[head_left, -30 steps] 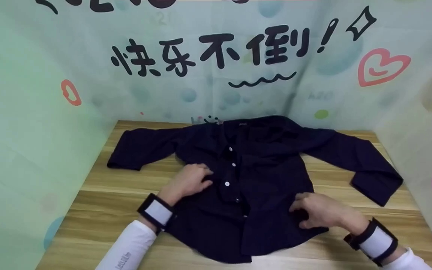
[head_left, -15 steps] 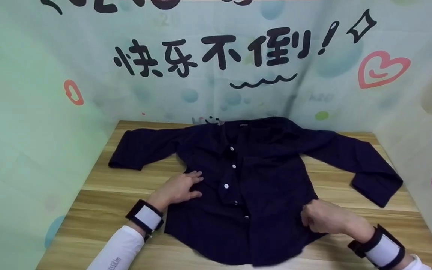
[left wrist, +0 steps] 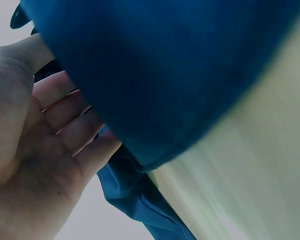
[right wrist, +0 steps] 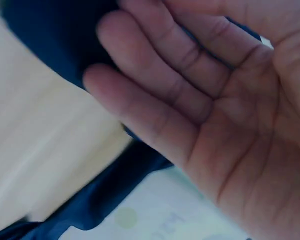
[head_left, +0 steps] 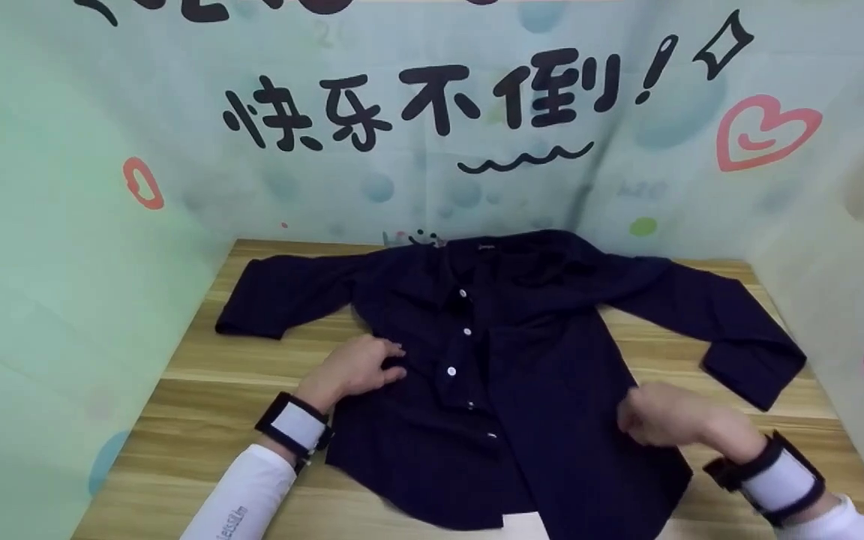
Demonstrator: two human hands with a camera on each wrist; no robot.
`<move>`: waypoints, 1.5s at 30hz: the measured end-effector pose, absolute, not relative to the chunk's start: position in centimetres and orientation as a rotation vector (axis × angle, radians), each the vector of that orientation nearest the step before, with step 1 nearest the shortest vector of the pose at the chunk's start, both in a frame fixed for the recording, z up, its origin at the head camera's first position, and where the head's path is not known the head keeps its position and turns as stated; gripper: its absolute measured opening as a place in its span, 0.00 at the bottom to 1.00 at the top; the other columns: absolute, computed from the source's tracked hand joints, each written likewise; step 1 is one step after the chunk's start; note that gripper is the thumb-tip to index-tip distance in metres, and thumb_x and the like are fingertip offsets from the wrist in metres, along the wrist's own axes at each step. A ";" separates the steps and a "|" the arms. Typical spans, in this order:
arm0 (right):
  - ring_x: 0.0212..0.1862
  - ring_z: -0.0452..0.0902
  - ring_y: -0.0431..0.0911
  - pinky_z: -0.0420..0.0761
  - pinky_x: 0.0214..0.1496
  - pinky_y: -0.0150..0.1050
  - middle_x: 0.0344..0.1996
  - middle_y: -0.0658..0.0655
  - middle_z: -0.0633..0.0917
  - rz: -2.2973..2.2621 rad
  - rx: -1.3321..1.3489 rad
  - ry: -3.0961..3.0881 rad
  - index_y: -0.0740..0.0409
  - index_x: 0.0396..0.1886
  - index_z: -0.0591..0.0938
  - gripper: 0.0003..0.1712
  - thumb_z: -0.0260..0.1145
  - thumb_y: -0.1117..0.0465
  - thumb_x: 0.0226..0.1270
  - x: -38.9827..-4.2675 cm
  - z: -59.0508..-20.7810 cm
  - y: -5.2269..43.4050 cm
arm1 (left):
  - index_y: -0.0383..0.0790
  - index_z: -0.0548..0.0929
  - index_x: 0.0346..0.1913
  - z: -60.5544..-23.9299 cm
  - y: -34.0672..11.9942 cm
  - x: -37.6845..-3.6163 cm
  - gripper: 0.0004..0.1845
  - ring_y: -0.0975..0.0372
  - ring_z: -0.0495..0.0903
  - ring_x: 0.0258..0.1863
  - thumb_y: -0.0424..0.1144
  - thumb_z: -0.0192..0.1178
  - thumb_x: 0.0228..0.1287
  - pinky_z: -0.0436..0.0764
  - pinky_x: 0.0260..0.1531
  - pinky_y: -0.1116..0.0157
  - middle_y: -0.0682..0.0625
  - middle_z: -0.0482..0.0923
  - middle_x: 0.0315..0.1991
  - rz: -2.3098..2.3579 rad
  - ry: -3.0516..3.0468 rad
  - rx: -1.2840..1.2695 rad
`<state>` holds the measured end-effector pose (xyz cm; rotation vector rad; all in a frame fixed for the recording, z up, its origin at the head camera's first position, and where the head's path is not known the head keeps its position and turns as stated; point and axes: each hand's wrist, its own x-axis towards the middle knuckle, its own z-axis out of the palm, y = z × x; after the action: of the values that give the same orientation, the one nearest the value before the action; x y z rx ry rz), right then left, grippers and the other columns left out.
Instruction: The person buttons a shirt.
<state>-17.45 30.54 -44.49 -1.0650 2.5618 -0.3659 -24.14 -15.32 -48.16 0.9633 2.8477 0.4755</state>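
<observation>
A dark navy button-up shirt (head_left: pixel 432 442) lies spread with its front up and its collar at the far side. White buttons run down its partly open front. My left hand (head_left: pixel 353 367) rests on the left side of the body, fingers reaching out over the cloth; in the left wrist view the hem hides part of those fingers. At the right side edge, my right hand (head_left: pixel 664 414) pinches the cloth, and the front panel slants out toward it. The right wrist view shows the bent fingers (right wrist: pixel 135 107) against dark fabric, thumb tip out of sight.
The wood-grain table (head_left: pixel 199 397) carries the shirt. One sleeve (head_left: pixel 282 292) stretches left, while the other sleeve (head_left: pixel 747 330) folds back at its cuff on the right. A printed cloth backdrop (head_left: pixel 417 187) stands behind and along both sides.
My right hand has closed on the shirt's edge and moved right, drawing the right front panel and hem outward. My left hand has shifted slightly left and toward me.
</observation>
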 end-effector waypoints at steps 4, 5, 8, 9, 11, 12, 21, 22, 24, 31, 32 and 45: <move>0.29 0.79 0.42 0.81 0.32 0.42 0.28 0.49 0.84 -0.516 -1.215 2.786 0.57 0.31 0.86 0.05 0.68 0.68 0.66 -21.1 -44.0 28.6 | 0.33 0.89 0.49 -48.0 -14.8 -25.4 0.14 0.48 0.86 0.48 0.39 0.63 0.71 0.82 0.51 0.52 0.41 0.88 0.46 0.636 2.986 0.979; 0.32 0.82 0.45 0.83 0.36 0.45 0.31 0.51 0.86 -0.557 -1.223 2.847 0.59 0.34 0.87 0.03 0.68 0.67 0.67 -22.1 -44.0 28.0 | 0.33 0.89 0.49 -47.9 -14.6 -25.7 0.13 0.48 0.86 0.48 0.38 0.62 0.71 0.82 0.51 0.52 0.41 0.88 0.46 0.660 3.008 0.973; 0.45 0.84 0.56 0.82 0.49 0.53 0.41 0.60 0.88 -0.603 -1.172 2.976 0.64 0.46 0.88 0.10 0.68 0.64 0.70 -25.4 -44.5 26.1 | 0.32 0.87 0.53 -47.6 -13.7 -26.8 0.15 0.47 0.84 0.54 0.39 0.62 0.72 0.80 0.57 0.52 0.39 0.86 0.52 0.642 3.030 0.956; 0.50 0.83 0.59 0.80 0.53 0.56 0.46 0.64 0.87 -0.601 -1.133 2.990 0.65 0.50 0.87 0.14 0.68 0.62 0.71 -26.4 -44.9 25.5 | 0.31 0.86 0.56 -47.6 -13.3 -27.1 0.18 0.46 0.81 0.58 0.41 0.62 0.73 0.77 0.60 0.52 0.38 0.84 0.55 0.597 3.016 0.937; 0.60 0.77 0.64 0.75 0.61 0.59 0.57 0.69 0.83 -0.553 -1.011 2.963 0.66 0.61 0.82 0.24 0.67 0.55 0.73 -28.3 -45.6 24.6 | 0.31 0.81 0.63 -47.6 -12.7 -27.7 0.25 0.44 0.73 0.67 0.47 0.61 0.74 0.70 0.67 0.51 0.36 0.78 0.64 0.478 2.957 0.875; 0.65 0.73 0.66 0.72 0.65 0.61 0.63 0.71 0.79 -0.520 -0.937 2.927 0.65 0.67 0.78 0.29 0.65 0.52 0.74 -29.0 -46.0 24.3 | 0.31 0.77 0.67 -47.7 -12.5 -28.0 0.29 0.43 0.68 0.71 0.50 0.60 0.74 0.66 0.70 0.50 0.35 0.73 0.68 0.421 2.920 0.838; 0.79 0.42 0.69 0.51 0.75 0.67 0.79 0.72 0.51 -0.314 -0.610 2.694 0.60 0.82 0.54 0.57 0.67 0.36 0.66 -31.6 -48.3 25.0 | 0.41 0.52 0.82 -48.5 -13.6 -29.4 0.49 0.40 0.41 0.80 0.67 0.54 0.70 0.46 0.77 0.46 0.39 0.47 0.81 0.210 2.685 0.583; 0.79 0.40 0.69 0.48 0.75 0.68 0.80 0.71 0.49 -0.314 -0.587 2.688 0.60 0.82 0.53 0.59 0.68 0.34 0.64 -31.7 -48.2 25.3 | 0.41 0.51 0.82 -48.5 -13.8 -29.5 0.50 0.39 0.40 0.80 0.68 0.54 0.70 0.45 0.77 0.46 0.39 0.46 0.82 0.218 2.680 0.575; 0.80 0.35 0.68 0.43 0.75 0.69 0.81 0.69 0.45 -0.298 -0.523 2.665 0.57 0.83 0.51 0.63 0.68 0.31 0.61 -31.8 -48.0 26.1 | 0.41 0.49 0.82 -48.5 -14.1 -29.7 0.51 0.39 0.38 0.80 0.68 0.54 0.69 0.45 0.76 0.45 0.39 0.44 0.82 0.224 2.673 0.566; 0.79 0.32 0.69 0.41 0.73 0.73 0.81 0.70 0.40 -0.237 -0.424 2.620 0.56 0.84 0.45 0.68 0.67 0.25 0.58 -31.7 -47.7 27.8 | 0.39 0.48 0.82 -48.8 -15.1 -29.9 0.53 0.40 0.39 0.80 0.70 0.53 0.68 0.46 0.76 0.43 0.39 0.42 0.82 0.173 2.701 0.526; 0.79 0.32 0.69 0.40 0.73 0.72 0.81 0.70 0.40 -0.240 -0.424 2.615 0.56 0.84 0.46 0.68 0.67 0.25 0.58 -31.7 -47.6 27.9 | 0.38 0.48 0.82 -48.9 -15.1 -29.9 0.54 0.40 0.40 0.80 0.70 0.53 0.68 0.46 0.76 0.43 0.38 0.42 0.82 0.174 2.705 0.528; 0.63 0.74 0.68 0.72 0.65 0.61 0.64 0.74 0.77 -0.762 -0.536 2.906 0.68 0.70 0.73 0.45 0.67 0.37 0.68 -32.6 -45.7 26.1 | 0.34 0.48 0.81 -48.5 -14.7 -29.7 0.54 0.39 0.40 0.80 0.67 0.57 0.68 0.49 0.75 0.42 0.36 0.42 0.82 0.238 2.697 0.510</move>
<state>-32.56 26.08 -45.72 -0.5361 2.9061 -0.7623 -29.67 -14.71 -48.53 0.5099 2.6970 0.2383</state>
